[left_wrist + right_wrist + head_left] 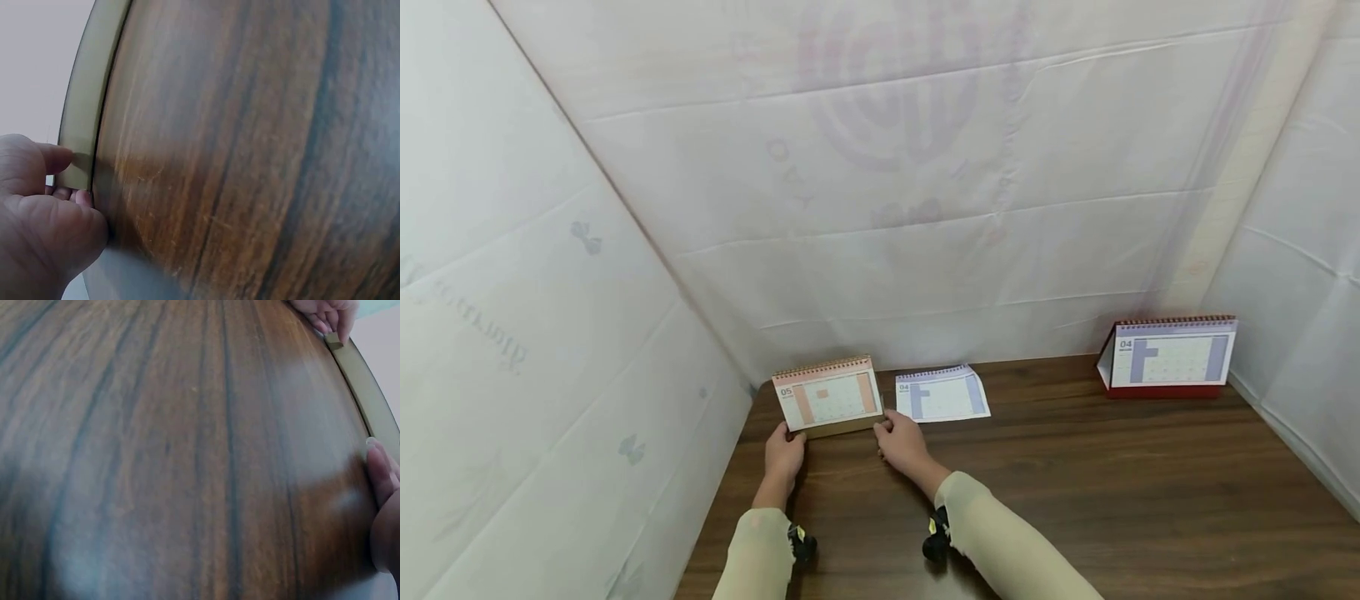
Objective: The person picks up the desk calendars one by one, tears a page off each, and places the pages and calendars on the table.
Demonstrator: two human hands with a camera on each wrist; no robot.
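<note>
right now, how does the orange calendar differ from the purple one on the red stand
The orange calendar reads 05; the purple calendar reads 04. The orange calendar has a tan base, the purple calendar a red stand. The left hand and right hand hold the orange calendar's base; neither touches the purple calendar. Both lean back, with ring binding along the top.

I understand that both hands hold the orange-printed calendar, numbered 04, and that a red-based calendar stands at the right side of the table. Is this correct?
Not quite: the number is wrong. The head view shows 05 on the orange-printed calendar. The left hand and right hand do hold it, and the red-based calendar does stand at the right side of the table.
</note>
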